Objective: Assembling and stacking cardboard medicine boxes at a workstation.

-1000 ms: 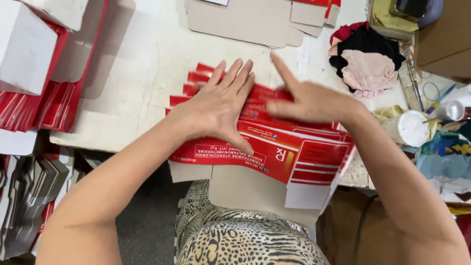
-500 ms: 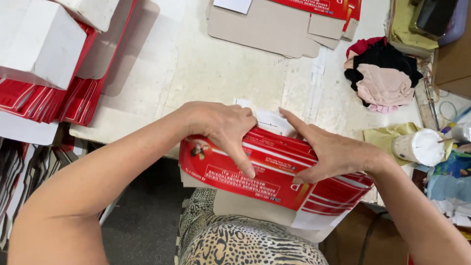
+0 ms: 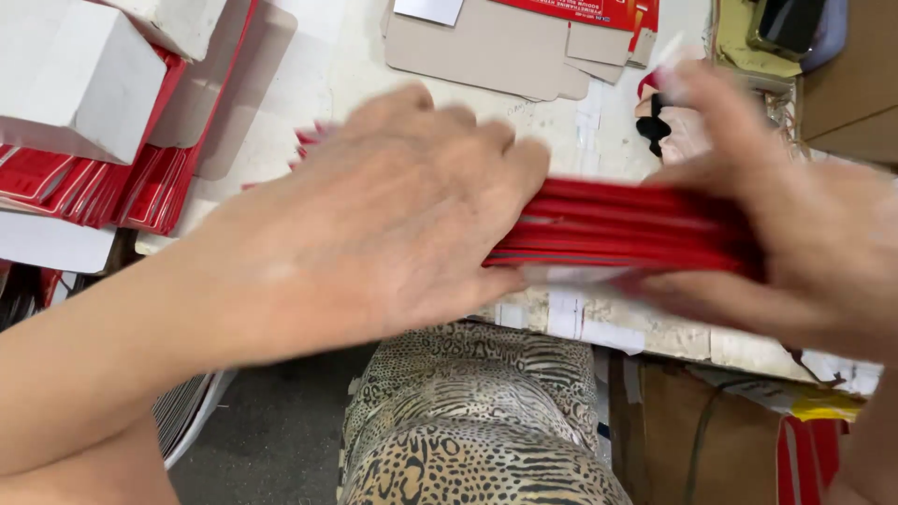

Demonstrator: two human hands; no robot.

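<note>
At the far left a white box (image 3: 79, 79) sits on top of a fanned pile of flat red cartons (image 3: 103, 182), which lies on the pale, scuffed worktable (image 3: 309, 84). Moving inward, the left hand (image 3: 412, 210) fills the middle of the view, palm down and fingers curled over the left end of a stack of flattened red cartons (image 3: 622, 229), thumb tucked under its near edge so the hand grips the stack. That stack is held edge-on just above the near edge of the table, over the person's leopard-print lap (image 3: 477, 421). Behind it, at the top of the view, unfolded brown cardboard blanks (image 3: 486, 47) lie flat on the table. Further right, the right hand (image 3: 795, 252), blurred, clasps the other end of the stack, fingers on top and thumb below, so the cartons are pressed between both hands. A dark and pink cloth bundle (image 3: 669, 126) shows just beyond the right hand's fingers.
</note>
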